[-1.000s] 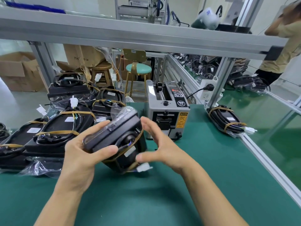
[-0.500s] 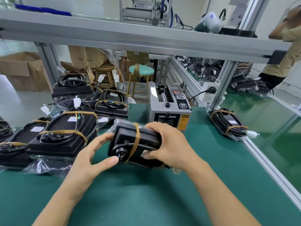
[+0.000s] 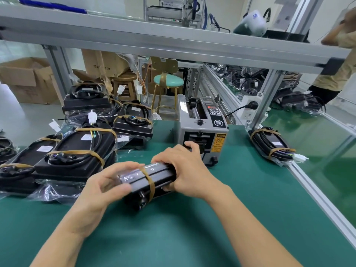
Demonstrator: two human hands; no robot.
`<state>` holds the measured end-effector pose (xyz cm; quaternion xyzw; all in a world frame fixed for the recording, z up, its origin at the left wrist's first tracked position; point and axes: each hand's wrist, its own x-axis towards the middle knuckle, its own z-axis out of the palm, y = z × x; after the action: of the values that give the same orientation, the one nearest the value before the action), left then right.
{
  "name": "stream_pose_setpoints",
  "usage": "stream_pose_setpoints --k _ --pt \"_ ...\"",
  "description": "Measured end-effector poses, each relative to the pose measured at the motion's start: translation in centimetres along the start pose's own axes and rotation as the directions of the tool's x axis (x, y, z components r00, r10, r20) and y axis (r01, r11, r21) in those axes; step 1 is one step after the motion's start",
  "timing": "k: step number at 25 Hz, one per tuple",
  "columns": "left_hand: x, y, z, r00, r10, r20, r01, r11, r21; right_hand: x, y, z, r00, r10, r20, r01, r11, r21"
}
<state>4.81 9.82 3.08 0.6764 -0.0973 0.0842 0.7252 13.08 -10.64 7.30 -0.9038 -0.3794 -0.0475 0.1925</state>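
A black, boxy unit [image 3: 163,173], sleeved in glossy clear plastic [image 3: 131,177] and strapped with a tan band [image 3: 149,182], is being held over a green bench mat [image 3: 183,237]. The left hand [image 3: 104,184] is curling its fingers round the unit's left end, the right hand [image 3: 189,170] clasping its right end. A grey tape dispenser [image 3: 200,132] is sitting just behind.

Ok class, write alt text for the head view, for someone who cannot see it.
Left hand and right hand grip a bagged black unit with a tan band over a green mat. Behind: grey tape dispenser; similar units piled left.
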Motion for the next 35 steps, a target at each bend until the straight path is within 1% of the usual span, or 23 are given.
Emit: stream_pose_setpoints --k 2,3,6,8,10,12,13,16,17,19,22,23,25,26,27,28,29,30,31,32,33,34,35 --pt "-0.1 -0.5 -0.7 1.000 0.005 -0.018 -0.007 0.994 -0.110 -0.1 0.6 0.1 0.999 0.031 0.035 -0.033 0.997 0.066" --pt "-0.1 -0.7 -1.0 0.998 0.006 -0.061 -0.012 0.994 -0.104 -0.1 0.9 0.1 0.997 0.052 0.049 -0.057 0.993 0.106" --pt "0.5 -0.9 -0.6 0.972 0.119 -0.202 -0.105 0.991 0.078 0.3 1.2 -0.1 0.994 0.075 0.074 -0.085 0.985 0.147" --pt "0.9 -0.7 0.2 0.935 0.214 -0.284 -0.163 0.968 0.193 0.5 1.3 -0.1 0.993 0.086 0.082 -0.098 0.984 0.149" --pt "1.2 -0.7 0.3 0.881 0.284 -0.378 -0.202 0.949 0.242 0.8 1.3 -0.2 0.991 0.094 0.098 -0.108 0.983 0.151" --pt "1.6 -0.7 0.1 0.832 0.316 -0.457 -0.197 0.937 0.288 1.0 1.2 -0.1 0.991 0.074 0.111 -0.085 0.991 0.101" --pt "1.8 -0.8 0.2 0.821 0.327 -0.467 -0.174 0.924 0.341 1.0 1.2 0.0 0.992 0.061 0.115 -0.070 0.995 0.075" --pt "2.4 -1.4 1.5 0.827 0.367 -0.427 -0.076 0.825 0.560 0.7 1.3 0.3 0.995 0.037 0.094 -0.044 0.996 0.074" --pt "2.6 -1.8 1.9 0.832 0.332 -0.445 -0.036 0.833 0.552 0.6 1.3 0.3 0.996 0.040 0.081 -0.047 0.995 0.085" --pt "2.5 -2.2 2.3 0.853 0.221 -0.472 0.005 0.902 0.431 0.6 1.5 0.4 0.997 0.050 0.052 -0.055 0.992 0.111" --pt "1.0 -2.7 2.2 0.893 0.247 -0.377 -0.095 0.920 0.380 0.6 1.5 0.5 0.998 0.062 0.027 -0.065 0.989 0.131" --pt "0.3 -2.6 2.1 0.905 0.237 -0.353 -0.121 0.940 0.320 0.6 1.6 0.5 0.997 0.079 0.017 -0.081 0.987 0.142" --pt "-0.9 -2.1 2.2 0.956 0.142 -0.258 -0.112 0.986 0.126 0.5 1.6 0.7 0.995 0.096 -0.020 -0.092 0.986 0.139" --pt "-1.1 -1.9 2.4 0.976 0.096 -0.197 -0.074 0.990 0.116 0.4 1.4 1.0 0.995 0.084 -0.051 -0.077 0.989 0.125" --pt "-1.2 -1.9 2.6 0.983 0.083 -0.163 -0.048 0.977 0.207 0.1 1.1 1.4 0.994 0.068 -0.086 -0.059 0.993 0.106" --pt "-1.3 -2.0 2.7 0.979 0.091 -0.184 -0.030 0.950 0.312 -0.2 0.9 1.9 0.990 0.062 -0.124 -0.052 0.995 0.084" --pt "-1.2 -2.0 2.9 0.963 0.119 -0.241 -0.018 0.924 0.383 -0.7 0.9 2.5 0.980 0.079 -0.181 -0.067 0.995 0.070" --pt "-1.1 -2.0 3.1 0.943 0.146 -0.297 -0.012 0.911 0.412 -1.3 1.1 3.0 0.955 0.130 -0.266 -0.109 0.990 0.091" --pt "-1.1 -1.8 3.3 0.923 0.166 -0.346 -0.003 0.905 0.425 -1.9 1.6 3.3 0.904 0.235 -0.357 -0.181 0.967 0.178" --pt "-1.1 -1.7 3.3 0.907 0.165 -0.388 0.018 0.904 0.427 -2.3 2.1 3.2 0.817 0.396 -0.419 -0.263 0.903 0.340" --pt "-1.1 -1.6 3.2 0.894 0.159 -0.420 0.038 0.906 0.422 -2.5 2.7 2.8 0.706 0.572 -0.418 -0.324 0.785 0.527" --pt "-1.1 -1.7 3.3 0.886 0.159 -0.436 0.046 0.904 0.424 -2.3 3.3 2.4 0.602 0.711 -0.363 -0.356 0.646 0.675" --pt "-1.1 -1.7 3.5 0.882 0.167 -0.440 0.049 0.898 0.438 -2.0 3.8 2.0 0.524 0.797 -0.300 -0.373 0.531 0.761"
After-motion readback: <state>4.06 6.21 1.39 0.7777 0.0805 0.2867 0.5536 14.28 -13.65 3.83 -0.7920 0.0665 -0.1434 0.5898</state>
